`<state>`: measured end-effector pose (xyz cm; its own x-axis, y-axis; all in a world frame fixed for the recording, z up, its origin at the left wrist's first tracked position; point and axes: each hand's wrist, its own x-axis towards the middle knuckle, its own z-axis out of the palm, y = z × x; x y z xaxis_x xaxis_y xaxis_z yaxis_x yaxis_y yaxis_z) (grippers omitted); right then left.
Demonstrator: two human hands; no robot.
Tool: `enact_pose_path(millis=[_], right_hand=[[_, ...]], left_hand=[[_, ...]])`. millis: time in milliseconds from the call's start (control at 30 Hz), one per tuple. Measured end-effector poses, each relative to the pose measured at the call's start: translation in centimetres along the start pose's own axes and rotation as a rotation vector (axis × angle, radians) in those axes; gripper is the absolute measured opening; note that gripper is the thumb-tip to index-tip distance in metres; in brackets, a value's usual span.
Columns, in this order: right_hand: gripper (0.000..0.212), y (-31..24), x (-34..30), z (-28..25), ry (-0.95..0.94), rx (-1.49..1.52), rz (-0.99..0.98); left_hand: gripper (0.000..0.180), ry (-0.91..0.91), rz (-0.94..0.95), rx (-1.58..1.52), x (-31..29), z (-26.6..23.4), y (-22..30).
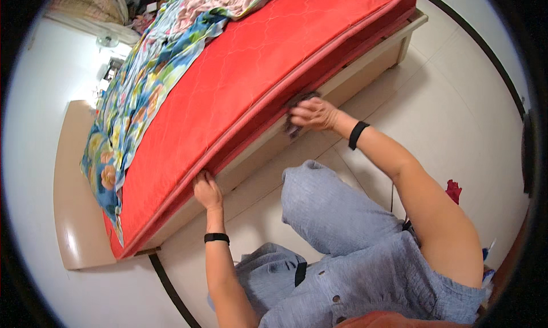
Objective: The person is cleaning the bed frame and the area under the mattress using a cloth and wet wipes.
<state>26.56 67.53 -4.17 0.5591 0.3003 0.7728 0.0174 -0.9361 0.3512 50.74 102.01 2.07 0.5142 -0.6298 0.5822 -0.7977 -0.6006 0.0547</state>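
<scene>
Pale tiled floor [459, 97] extended toward two o'clock, where a dark baseboard [485, 43] bordered it. A white wall [34, 151] stood at nine; bright glare [85, 74] and a beige curtain [94, 7] appeared near ten.

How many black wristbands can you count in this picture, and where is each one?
2. One black wristband is just behind the person's left hand; the second wristband is just behind the right hand.
</scene>
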Motion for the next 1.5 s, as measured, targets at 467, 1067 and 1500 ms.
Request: enact_pose_path(millis=[467,1067,1500], right_hand=[[0.016,17.1,-11.1,-11.2,0.073,-0.303,0.936],[0.016,31.1,-22.0,-13.3,0.094,-0.438,0.838],[0.032,41.4,-28.3,-17.8,-0.164,-0.646,1.312]], left_hand=[[0.036,0.202,0.100,0.102,1.5,4.6,-1.8],[0.048,0.069,-0.080,0.176,-0.7,5.1,-5.3],[0.043,0.196,0.007,0.020,-0.4,6.2,-3.5]])
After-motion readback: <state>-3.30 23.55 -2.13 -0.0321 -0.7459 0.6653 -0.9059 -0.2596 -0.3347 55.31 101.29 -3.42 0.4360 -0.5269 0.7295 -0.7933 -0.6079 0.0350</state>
